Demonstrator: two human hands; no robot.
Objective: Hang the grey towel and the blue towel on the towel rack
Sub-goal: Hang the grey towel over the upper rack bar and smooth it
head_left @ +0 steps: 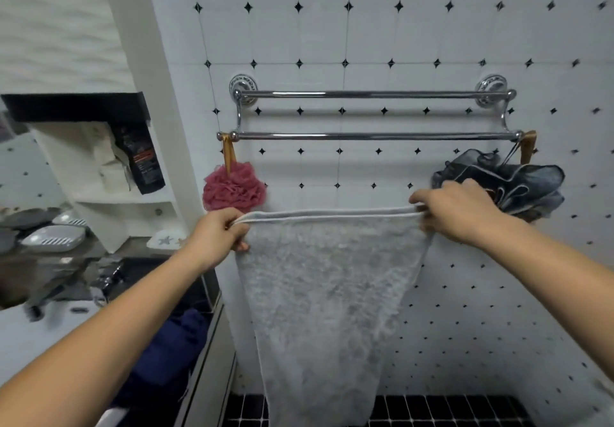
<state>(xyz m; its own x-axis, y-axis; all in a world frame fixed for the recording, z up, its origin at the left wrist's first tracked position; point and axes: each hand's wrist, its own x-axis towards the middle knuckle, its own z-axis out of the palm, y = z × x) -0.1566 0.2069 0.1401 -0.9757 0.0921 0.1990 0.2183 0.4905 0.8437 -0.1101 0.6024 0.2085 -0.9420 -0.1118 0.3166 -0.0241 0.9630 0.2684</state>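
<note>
The person held the grey towel (327, 293) up by its top edge, in front of the white tiled wall (398, 44) and below the towel rack (372, 114). The left hand (217, 237) was closed tight on the left corner, and the right hand (461, 210) pinched the right corner with its fingers. The top edge was pulled straight between the two hands, and the rest hung down loose and got narrower toward the floor. The towel looked soft and fluffy, with a smooth white band along the top. It probably felt light and floppy, so it would bend over a bar with no trouble. The two top corners looked like the best places to hold it, because that kept it wide and flat. It was not slippery and it could not break, but it might slide off a smooth bar if one side hung much lower than the other. The rack had two shiny metal bars, round and thin, one higher and one lower and nearer, and both were bare. A pink puffy sponge (234, 189) hung from the left end of the lower bar, and a dark grey puffy sponge (508, 181) hung at the right end, just behind the right hand. The blue towel (172, 347) lay dark and crumpled low on the left, waiting its turn.
</note>
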